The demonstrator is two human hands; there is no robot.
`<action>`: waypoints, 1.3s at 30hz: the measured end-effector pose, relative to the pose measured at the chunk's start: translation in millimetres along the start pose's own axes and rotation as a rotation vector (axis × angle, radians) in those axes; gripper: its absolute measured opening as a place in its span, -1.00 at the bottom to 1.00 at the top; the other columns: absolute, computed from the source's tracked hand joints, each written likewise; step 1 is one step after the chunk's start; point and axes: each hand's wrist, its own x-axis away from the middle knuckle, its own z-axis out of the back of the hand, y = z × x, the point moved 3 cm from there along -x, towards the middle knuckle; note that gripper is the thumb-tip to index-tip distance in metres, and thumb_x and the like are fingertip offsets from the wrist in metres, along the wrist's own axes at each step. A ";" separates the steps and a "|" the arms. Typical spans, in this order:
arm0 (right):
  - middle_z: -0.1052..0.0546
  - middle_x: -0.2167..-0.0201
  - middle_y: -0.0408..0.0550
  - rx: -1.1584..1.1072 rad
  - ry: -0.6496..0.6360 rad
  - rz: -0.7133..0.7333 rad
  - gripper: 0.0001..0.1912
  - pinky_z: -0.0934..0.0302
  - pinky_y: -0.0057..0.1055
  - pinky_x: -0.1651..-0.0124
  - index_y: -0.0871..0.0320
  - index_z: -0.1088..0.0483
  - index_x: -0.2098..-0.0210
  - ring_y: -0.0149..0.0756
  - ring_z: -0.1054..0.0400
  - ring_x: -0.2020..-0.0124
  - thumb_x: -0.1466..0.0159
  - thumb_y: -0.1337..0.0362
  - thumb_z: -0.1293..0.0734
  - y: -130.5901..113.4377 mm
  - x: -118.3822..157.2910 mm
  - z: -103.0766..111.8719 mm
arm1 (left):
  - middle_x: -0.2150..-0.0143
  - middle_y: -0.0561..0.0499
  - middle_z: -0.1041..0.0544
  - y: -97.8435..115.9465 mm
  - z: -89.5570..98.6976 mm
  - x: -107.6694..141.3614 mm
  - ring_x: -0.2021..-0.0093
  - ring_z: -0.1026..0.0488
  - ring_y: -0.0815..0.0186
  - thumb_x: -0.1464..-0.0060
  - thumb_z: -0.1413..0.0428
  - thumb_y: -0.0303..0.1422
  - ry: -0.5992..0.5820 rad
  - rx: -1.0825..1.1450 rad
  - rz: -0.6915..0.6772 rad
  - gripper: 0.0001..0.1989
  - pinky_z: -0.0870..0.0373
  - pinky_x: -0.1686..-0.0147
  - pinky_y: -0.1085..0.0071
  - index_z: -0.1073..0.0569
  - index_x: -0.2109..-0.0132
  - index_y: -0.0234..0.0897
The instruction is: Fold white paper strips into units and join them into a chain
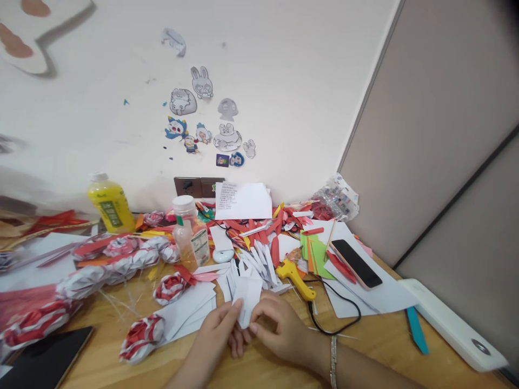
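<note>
Between my two hands is a small piece of white paper [248, 294], held upright over the near part of the table. My left hand [221, 327] pinches its left side, thumb on the front. The fingers of my right hand [275, 324] are closed at the paper's lower right edge; a bracelet circles that wrist. Behind the paper lies a heap of folded white paper strips [263, 262]. To the right rests a yellow glue gun [298, 280] with a black cord. Red and white paper flowers [141, 337] lie left of my hands.
A yellow drink bottle [111, 202] and a clear bottle [190, 232] stand at the back left. At right are a phone [357, 263], a white lamp-like bar [454, 324] and a teal strip [417, 329]. A dark tablet [51, 359] lies at the near left.
</note>
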 end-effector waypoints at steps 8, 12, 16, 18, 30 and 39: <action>-0.33 0.48 -0.13 -0.007 0.061 -0.057 -0.92 -0.13 -0.43 0.29 0.16 -0.26 0.48 -0.35 -0.23 0.38 -0.11 0.42 -0.20 3.2 -3.6 4.7 | 0.76 0.12 -0.42 -6.9 -0.1 -4.2 0.78 -0.29 0.43 0.20 -0.03 -0.31 -0.076 0.001 -0.003 -0.85 -0.18 0.72 0.52 -0.33 0.57 -0.30; -0.34 0.48 -0.14 -0.014 0.055 -0.115 -0.93 -0.13 -0.44 0.29 0.16 -0.29 0.47 -0.36 -0.24 0.39 -0.11 0.43 -0.23 6.6 -3.8 3.0 | 0.81 0.19 -0.34 -6.4 -1.4 -2.6 0.77 -0.26 0.46 0.19 -0.03 -0.37 -0.080 -0.026 -0.017 -0.90 -0.14 0.71 0.54 -0.33 0.56 -0.30; -0.34 0.47 -0.15 -0.024 0.063 -0.148 -0.93 -0.13 -0.44 0.29 0.16 -0.31 0.44 -0.36 -0.24 0.39 -0.11 0.44 -0.26 11.4 -1.5 -0.8 | 0.72 0.19 -0.39 -5.0 -3.4 -0.7 0.76 -0.25 0.47 0.17 -0.06 -0.32 -0.088 -0.065 -0.040 -0.88 -0.13 0.71 0.54 -0.32 0.50 -0.30; -0.33 0.48 -0.16 -0.032 0.076 -0.155 -0.92 -0.13 -0.45 0.30 0.16 -0.31 0.44 -0.37 -0.23 0.39 -0.10 0.45 -0.26 13.0 -0.6 -2.4 | 0.73 0.20 -0.36 -5.0 -3.7 -0.2 0.76 -0.24 0.46 0.17 -0.08 -0.27 -0.065 -0.109 -0.048 -0.83 -0.13 0.72 0.54 -0.31 0.48 -0.30; -0.31 0.50 -0.18 -0.055 0.091 -0.236 -0.90 -0.12 -0.50 0.38 0.15 -0.32 0.43 -0.40 -0.22 0.45 -0.08 0.47 -0.26 15.4 1.3 -7.4 | 0.77 0.20 -0.33 -2.0 -3.5 0.9 0.73 -0.26 0.42 0.10 -0.05 -0.25 -0.043 -0.232 -0.049 -0.81 -0.14 0.68 0.53 -0.30 0.51 -0.27; -0.32 0.51 -0.21 -0.102 0.126 -0.322 -0.89 -0.12 -0.51 0.39 0.15 -0.33 0.41 -0.42 -0.22 0.47 -0.06 0.45 -0.29 16.5 3.5 -7.9 | 0.76 0.18 -0.33 -0.9 -3.6 4.8 0.71 -0.25 0.42 0.08 -0.03 -0.27 -0.051 -0.256 -0.051 -0.81 -0.13 0.65 0.53 -0.33 0.51 -0.30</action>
